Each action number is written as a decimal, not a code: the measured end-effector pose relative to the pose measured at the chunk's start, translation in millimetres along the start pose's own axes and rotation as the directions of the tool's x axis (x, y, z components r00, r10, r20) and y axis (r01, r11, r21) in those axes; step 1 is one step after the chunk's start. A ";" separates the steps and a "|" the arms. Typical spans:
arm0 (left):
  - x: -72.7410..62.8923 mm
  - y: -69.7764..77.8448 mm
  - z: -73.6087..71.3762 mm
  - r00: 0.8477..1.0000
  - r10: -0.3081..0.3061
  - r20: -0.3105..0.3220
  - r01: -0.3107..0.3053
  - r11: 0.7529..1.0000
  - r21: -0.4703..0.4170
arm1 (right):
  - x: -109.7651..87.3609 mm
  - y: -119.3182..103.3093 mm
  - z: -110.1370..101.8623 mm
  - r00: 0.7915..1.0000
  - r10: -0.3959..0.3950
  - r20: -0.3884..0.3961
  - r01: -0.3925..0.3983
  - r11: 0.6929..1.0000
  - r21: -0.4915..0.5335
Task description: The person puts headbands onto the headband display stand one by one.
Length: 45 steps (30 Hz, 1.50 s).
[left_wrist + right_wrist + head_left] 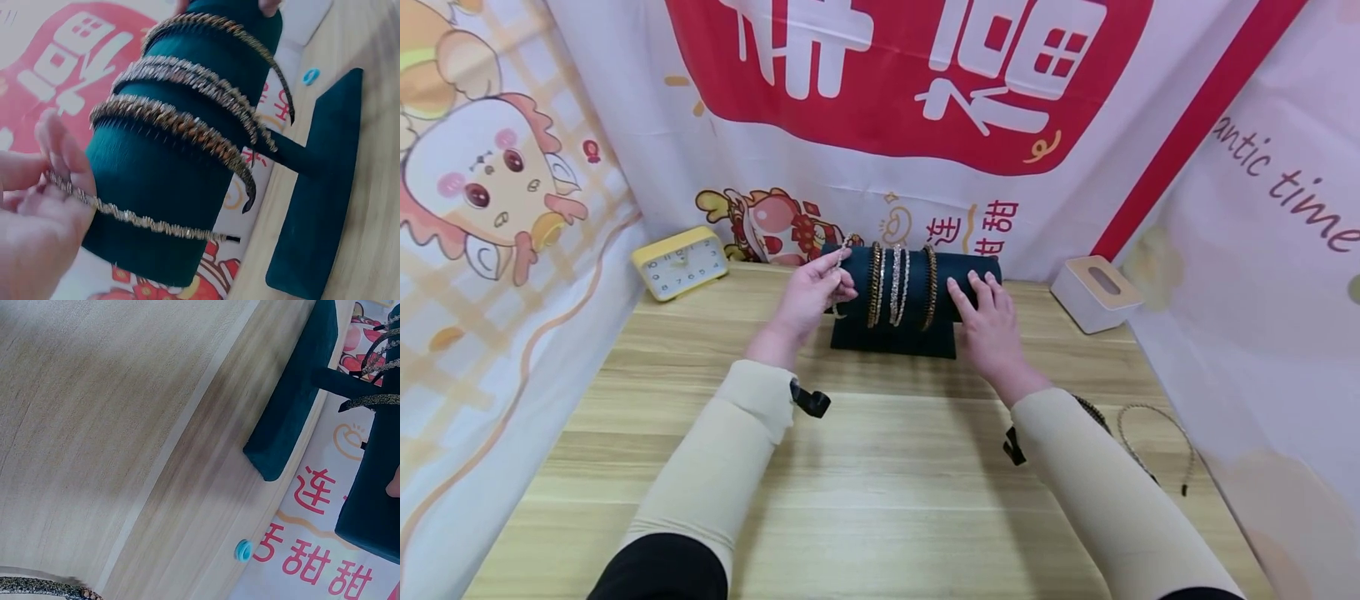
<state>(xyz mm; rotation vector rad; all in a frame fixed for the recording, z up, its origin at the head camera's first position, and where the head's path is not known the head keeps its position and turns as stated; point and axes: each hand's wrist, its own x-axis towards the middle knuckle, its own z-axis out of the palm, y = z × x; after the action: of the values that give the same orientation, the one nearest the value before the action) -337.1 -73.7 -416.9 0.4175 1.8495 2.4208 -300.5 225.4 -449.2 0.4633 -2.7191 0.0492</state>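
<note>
A dark green velvet T-shaped display stand (917, 287) stands at the back of the table. My left hand (808, 296) pinches one end of a thin, glittering beaded headband (137, 219) between thumb and fingers; it lies across the left end of the roll. Farther along the roll sit a thick brown-gold headband (175, 122), pale sparkling headbands (187, 78) and another brown-gold headband (240, 31). On the roll's right end rests my right hand (992, 329), fingers spread. Only a fingertip of it appears in the right wrist view.
Back left is a yellow alarm clock (681, 262); back right, a white tissue box (1093, 292) with a wood-look top. Beside my right sleeve lie a thin headband (1189, 442) and a dark beaded headband (47, 589). A small teal ring (244, 550) is near the table's back edge.
</note>
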 end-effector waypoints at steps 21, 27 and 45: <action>-14.5 -6.2 -9.0 0.898 0.282 0.338 -0.396 0.180 0.901 | -0.6 1.7 0.3 1.000 -0.010 -0.007 0.010 1.000 0.002; -11.7 -2.2 -11.9 0.862 0.283 0.422 -0.450 0.042 0.892 | -1.2 1.1 0.2 1.000 0.006 0.003 -0.006 1.000 0.011; -16.4 -14.4 -1.1 0.879 0.285 0.383 -0.423 0.091 0.902 | -0.6 -2.6 -5.2 0.999 0.018 0.031 -0.019 0.999 0.032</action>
<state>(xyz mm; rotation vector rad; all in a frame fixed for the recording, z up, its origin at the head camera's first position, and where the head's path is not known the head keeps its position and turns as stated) -323.2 -74.2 -433.8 1.1310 3.3144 0.7382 -297.3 223.6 -444.6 0.4514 -2.7562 0.0915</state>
